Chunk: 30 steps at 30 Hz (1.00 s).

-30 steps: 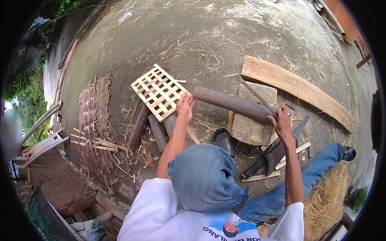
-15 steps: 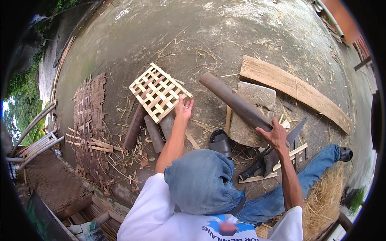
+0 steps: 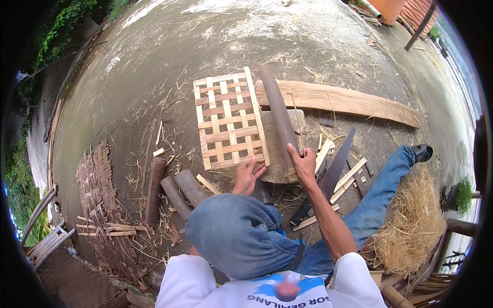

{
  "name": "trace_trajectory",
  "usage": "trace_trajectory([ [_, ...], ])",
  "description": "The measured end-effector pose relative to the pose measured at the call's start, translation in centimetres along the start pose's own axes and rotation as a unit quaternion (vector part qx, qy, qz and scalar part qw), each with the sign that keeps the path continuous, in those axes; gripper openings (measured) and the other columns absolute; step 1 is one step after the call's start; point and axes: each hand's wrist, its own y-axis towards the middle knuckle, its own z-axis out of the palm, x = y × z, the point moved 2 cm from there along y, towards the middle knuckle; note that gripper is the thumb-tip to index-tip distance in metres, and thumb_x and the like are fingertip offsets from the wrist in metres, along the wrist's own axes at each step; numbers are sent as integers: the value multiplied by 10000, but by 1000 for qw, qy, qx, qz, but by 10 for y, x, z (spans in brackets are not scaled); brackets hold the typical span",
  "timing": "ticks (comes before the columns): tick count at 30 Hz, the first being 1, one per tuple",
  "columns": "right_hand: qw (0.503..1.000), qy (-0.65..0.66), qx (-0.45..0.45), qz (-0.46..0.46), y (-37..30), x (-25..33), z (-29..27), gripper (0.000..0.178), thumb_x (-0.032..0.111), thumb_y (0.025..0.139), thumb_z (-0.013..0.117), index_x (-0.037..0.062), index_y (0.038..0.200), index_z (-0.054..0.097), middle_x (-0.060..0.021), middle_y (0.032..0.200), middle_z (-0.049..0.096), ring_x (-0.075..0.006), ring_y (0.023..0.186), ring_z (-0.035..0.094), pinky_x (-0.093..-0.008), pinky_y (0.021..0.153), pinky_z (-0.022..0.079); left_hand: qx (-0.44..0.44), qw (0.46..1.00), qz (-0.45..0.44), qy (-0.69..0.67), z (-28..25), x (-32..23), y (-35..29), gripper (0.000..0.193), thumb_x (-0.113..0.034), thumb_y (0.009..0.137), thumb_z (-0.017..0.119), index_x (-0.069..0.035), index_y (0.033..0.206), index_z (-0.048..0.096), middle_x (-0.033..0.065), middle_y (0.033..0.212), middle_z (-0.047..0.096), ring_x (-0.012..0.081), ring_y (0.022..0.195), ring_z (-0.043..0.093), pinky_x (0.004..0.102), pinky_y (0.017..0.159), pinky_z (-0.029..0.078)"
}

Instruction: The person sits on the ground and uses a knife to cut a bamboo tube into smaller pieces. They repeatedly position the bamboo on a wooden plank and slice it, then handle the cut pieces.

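Observation:
My left hand (image 3: 248, 176) holds the lower right corner of a woven bamboo lattice panel (image 3: 230, 118), pale and framed by straight strips. The panel is raised and faces upward. My right hand (image 3: 304, 163) is closed on a dark brown round pole (image 3: 279, 113) near its lower end, thumb against its side. The pole slants just right of the panel, over a flat stone block (image 3: 297, 122). To the right of my right hand lies a handsaw (image 3: 336, 167) with a dark blade. Some of my left fingers are hidden behind the panel.
A long wooden plank (image 3: 354, 100) lies beyond the stone. Shorter dark poles (image 3: 191, 187) rest left of my knee. A brown woven mat (image 3: 97, 179) is at the left, a straw heap (image 3: 411, 226) at the right. Pale wood offcuts (image 3: 349, 179) lie around the saw.
The panel has moved right and turned more upright, close beside the pole. The pole has shifted left and steepened, with my right hand still on it. The view has turned a little.

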Motion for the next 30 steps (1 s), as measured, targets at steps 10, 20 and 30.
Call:
trace_trajectory([
  [10, 998, -17, -63, 25, -19, -20, -2, 720, 696, 794, 772, 59, 748, 440, -52, 676, 458, -219, 629, 447, -411, 596, 417, 30, 998, -56, 11, 23, 24, -9, 451, -269, 1060, 602, -60, 1452, 521, 105, 1319, 633, 243, 1153, 660, 396, 1004, 564],
  [20, 998, 6, -50, 48, -29, -21, 11, 717, 699, 795, 765, 54, 768, 454, -84, 708, 489, -242, 663, 466, -425, 636, 426, 48, 997, -53, 18, 31, 22, -12, 483, -279, 1060, 601, -70, 1480, 485, 104, 1349, 618, 255, 1178, 648, 413, 1027, 549],
  [30, 998, -16, -48, 46, -25, -27, 5, 704, 692, 806, 753, 51, 771, 463, -93, 697, 508, -256, 657, 492, -431, 639, 440, 42, 998, -48, 26, 37, 16, -17, 470, -286, 1064, 595, -66, 1468, 499, 107, 1295, 637, 233, 1111, 680, 379, 969, 583],
])
